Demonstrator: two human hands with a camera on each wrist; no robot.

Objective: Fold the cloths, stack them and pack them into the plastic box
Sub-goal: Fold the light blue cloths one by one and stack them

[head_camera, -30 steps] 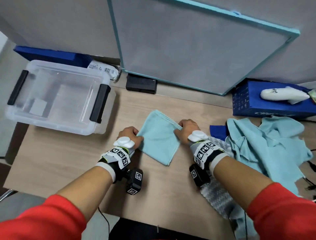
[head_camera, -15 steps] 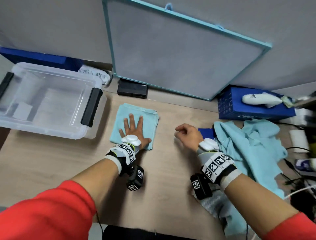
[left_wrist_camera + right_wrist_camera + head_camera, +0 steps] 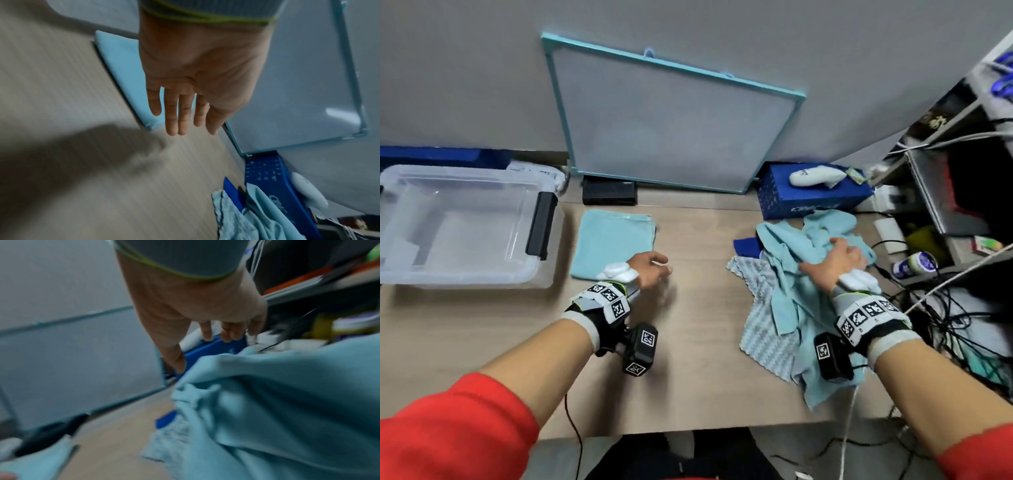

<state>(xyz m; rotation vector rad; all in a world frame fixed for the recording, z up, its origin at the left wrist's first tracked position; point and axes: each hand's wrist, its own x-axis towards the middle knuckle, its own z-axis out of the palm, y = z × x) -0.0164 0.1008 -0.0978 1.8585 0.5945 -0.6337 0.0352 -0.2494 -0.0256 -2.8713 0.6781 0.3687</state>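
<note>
Both hands' fingers hang loose: left hand [image 3: 650, 266] idle, right hand [image 3: 834, 260] over crumpled cloths [image 3: 804, 294]; writing unreadable.

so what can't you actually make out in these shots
- Right hand, head view: its fingers sink into the heap of cloths; the right wrist view is too blurred to show a grip.
- Number of cloths in that heap: they overlap.
- Layers in the folded cloth: only its top shows.
- Plastic box: its left end is cut off by the head view's edge.
- Left hand, fingers straight: touching the table or hovering is unclear.
</note>
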